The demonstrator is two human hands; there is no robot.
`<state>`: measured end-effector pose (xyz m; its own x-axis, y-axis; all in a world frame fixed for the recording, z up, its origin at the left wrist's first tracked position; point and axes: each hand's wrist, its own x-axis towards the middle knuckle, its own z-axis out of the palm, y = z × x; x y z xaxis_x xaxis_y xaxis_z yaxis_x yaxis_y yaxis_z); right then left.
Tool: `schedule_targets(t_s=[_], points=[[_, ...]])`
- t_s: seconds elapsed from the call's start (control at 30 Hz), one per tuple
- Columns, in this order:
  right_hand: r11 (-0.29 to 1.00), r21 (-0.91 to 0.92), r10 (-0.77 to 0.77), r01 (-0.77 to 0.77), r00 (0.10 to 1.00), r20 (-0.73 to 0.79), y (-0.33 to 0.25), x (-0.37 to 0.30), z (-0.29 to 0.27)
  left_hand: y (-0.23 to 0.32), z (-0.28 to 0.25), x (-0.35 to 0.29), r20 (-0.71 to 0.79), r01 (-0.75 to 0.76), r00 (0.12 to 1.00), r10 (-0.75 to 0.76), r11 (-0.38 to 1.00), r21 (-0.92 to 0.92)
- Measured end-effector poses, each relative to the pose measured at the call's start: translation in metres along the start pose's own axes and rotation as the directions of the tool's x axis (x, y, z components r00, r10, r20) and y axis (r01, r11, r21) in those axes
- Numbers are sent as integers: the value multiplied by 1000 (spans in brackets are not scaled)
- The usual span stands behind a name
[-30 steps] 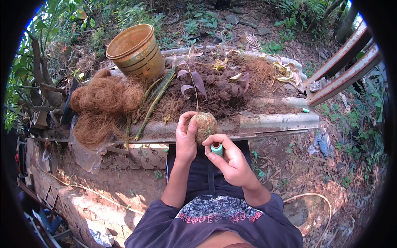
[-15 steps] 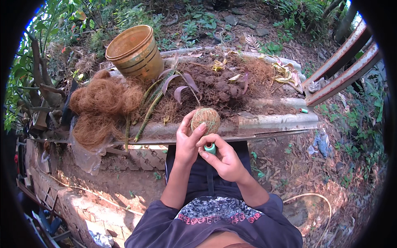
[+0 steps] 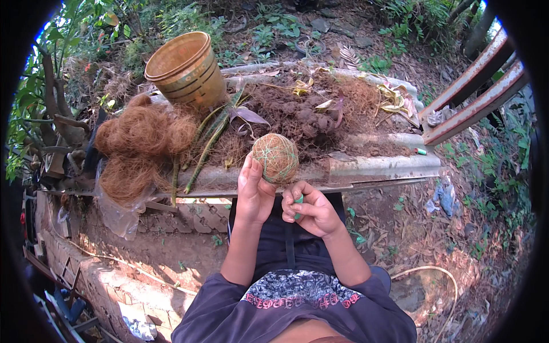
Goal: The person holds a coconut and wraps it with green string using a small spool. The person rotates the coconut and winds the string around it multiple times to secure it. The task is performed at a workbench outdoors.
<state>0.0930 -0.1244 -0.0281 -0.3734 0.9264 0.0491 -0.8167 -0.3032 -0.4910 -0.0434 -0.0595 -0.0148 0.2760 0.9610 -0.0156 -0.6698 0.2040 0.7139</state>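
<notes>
My left hand (image 3: 255,197) cups a round ball of brown coconut fibre (image 3: 275,159), wound with criss-crossing green thread. Its thumb rests on the near left side of the ball. A plant with long purple-green leaves (image 3: 249,116) stands out past the ball's far side; where its stem joins is partly hidden. Just below the ball, my right hand (image 3: 310,210) is closed round a small spool of green thread (image 3: 298,208), mostly covered by the fingers.
A sheet-topped table holds a heap of dark soil (image 3: 303,117), a pile of loose coconut fibre (image 3: 140,137), cut green stems (image 3: 207,154) and a yellow-brown bucket (image 3: 189,71). Another green spool (image 3: 420,151) lies at the right edge. Rusty metal beams (image 3: 474,106) slant at far right.
The ball has turned and shifted slightly left and nearer, and the plant's leaves have swung with it. My right hand has moved a little right, its fingers now covering more of the spool.
</notes>
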Motion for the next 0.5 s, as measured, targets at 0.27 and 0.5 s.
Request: schedule_targets(t_s=[0.27, 0.5], points=[[971, 239, -24, -2, 994, 105, -6, -4, -6, 1, 5, 0, -33, 0, 999, 1, 1000, 21], [892, 433, 148, -130, 989, -9, -15, -1, -16, -6, -6, -4, 57, 172, 984, -170, 985, -32]])
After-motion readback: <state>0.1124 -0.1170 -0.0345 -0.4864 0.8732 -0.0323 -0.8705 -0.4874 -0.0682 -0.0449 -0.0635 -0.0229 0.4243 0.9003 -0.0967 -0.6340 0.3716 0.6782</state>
